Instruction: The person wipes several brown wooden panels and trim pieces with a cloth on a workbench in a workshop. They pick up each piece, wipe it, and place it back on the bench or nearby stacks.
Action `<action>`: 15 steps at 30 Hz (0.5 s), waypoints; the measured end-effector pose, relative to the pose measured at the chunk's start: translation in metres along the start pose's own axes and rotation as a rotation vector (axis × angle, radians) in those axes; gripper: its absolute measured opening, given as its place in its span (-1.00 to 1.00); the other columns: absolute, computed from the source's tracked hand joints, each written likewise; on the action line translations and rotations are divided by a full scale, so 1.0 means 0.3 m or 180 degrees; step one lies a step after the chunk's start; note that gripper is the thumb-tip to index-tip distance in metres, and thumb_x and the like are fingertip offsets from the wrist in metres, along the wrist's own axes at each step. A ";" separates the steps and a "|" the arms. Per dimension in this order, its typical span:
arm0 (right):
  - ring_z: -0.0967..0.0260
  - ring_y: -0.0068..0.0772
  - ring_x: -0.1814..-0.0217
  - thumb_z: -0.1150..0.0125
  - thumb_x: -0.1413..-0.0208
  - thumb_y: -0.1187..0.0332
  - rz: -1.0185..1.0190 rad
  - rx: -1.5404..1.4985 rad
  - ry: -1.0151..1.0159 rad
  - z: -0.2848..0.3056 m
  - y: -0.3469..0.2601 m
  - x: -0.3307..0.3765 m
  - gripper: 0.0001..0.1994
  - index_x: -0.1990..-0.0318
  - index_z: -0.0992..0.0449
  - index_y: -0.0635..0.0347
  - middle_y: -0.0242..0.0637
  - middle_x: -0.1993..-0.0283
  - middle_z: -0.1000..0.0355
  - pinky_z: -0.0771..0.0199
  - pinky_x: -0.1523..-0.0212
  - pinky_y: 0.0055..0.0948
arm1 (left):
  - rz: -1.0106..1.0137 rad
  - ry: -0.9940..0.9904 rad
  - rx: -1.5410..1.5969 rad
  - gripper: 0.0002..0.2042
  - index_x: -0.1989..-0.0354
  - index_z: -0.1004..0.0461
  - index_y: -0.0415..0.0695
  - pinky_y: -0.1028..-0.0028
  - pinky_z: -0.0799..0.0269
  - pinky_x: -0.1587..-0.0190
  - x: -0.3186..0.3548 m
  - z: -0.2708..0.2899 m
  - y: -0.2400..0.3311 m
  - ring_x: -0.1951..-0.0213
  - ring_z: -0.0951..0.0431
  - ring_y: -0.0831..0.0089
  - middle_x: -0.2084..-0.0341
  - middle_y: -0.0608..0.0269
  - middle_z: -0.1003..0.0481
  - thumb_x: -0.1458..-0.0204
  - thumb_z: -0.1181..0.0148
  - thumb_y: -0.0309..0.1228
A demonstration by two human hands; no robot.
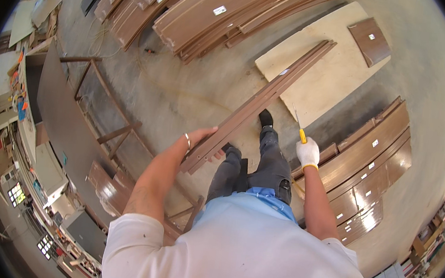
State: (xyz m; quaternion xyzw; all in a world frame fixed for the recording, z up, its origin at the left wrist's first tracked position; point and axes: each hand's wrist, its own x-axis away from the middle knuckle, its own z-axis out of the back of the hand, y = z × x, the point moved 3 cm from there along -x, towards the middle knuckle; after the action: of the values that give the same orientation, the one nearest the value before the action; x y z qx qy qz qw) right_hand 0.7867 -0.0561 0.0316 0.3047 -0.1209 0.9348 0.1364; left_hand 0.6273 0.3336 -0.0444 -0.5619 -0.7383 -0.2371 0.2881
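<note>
My left hand [197,138], bare with a ring on one finger, grips the near end of a bundle of long brown wooden strips [261,102]. The strips slope away up and to the right, their far end lying over a pale board [341,70] on the floor. My right hand [307,152] wears a white glove and is closed on a yellow-handled utility knife [301,129], its blade pointing up. That hand is a little to the right of the strips and does not touch them. My legs and black shoes stand below the strips.
Stacks of brown curved panels [202,14] lie at the top. More labelled brown panels [370,164] are piled at the right. A small brown panel [369,40] rests on the pale board. A wooden trestle frame [110,112] and a dark sheet [61,118] stand at left on the concrete floor.
</note>
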 end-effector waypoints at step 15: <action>-0.61 0.08 0.04 -0.17 -0.12 0.20 0.2376 0.1506 -0.2308 -0.120 -0.265 0.305 -0.72 0.14 -0.64 0.15 0.02 0.15 -0.64 -0.59 0.00 -0.01 | 0.0343 0.2002 -0.1540 -0.27 -0.02 -0.57 -0.20 0.17 -0.56 0.33 0.055 0.007 0.085 0.39 -0.65 0.14 0.29 -0.03 -0.62 0.01 -0.33 0.28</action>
State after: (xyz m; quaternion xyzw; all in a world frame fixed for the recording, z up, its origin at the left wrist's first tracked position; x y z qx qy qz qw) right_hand 0.7225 0.0458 0.0698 0.5648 -0.0469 0.7570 -0.3253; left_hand 0.6482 0.3530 -0.0339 -0.5514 -0.5064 -0.5492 0.3714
